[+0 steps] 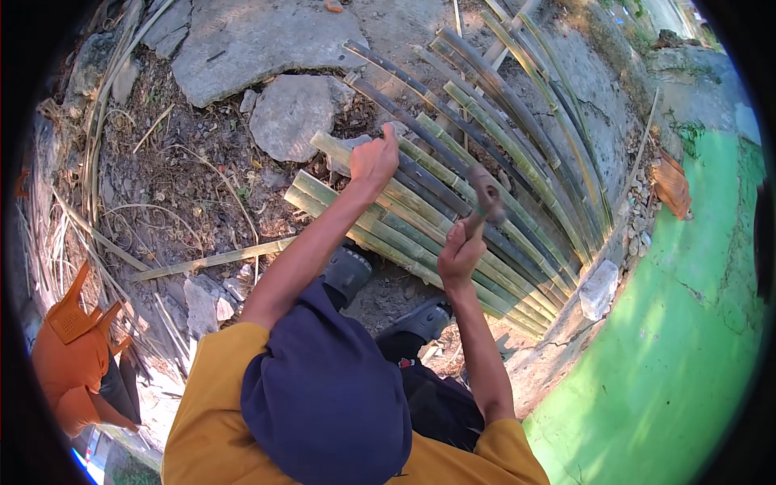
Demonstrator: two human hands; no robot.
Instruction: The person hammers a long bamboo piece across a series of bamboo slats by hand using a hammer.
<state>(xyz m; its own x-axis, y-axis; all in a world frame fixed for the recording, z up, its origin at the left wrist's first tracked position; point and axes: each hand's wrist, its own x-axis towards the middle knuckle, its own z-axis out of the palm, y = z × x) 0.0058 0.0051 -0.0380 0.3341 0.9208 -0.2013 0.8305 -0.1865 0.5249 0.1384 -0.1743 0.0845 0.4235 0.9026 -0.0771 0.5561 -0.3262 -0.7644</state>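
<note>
Several long split bamboo poles [412, 257], green and grey-brown, lie side by side in a fan in front of me. My left hand [376, 166] is closed on top of them, near their left ends. What its fingers hold, if anything, is hidden. My right hand [461, 255] is wrapped round the handle of a hammer. The dark, slightly blurred hammer head [487, 196] is raised over the middle of the poles, apart from my left hand.
Flat concrete slabs [267, 48] and a rough stone [291, 117] lie beyond the poles. Thin bamboo strips [97, 145] litter the dirt at left. A person in orange [73, 364] is at lower left by an orange chair [77, 319]. A green painted floor [655, 339] borders the right, beside a white stone [598, 289].
</note>
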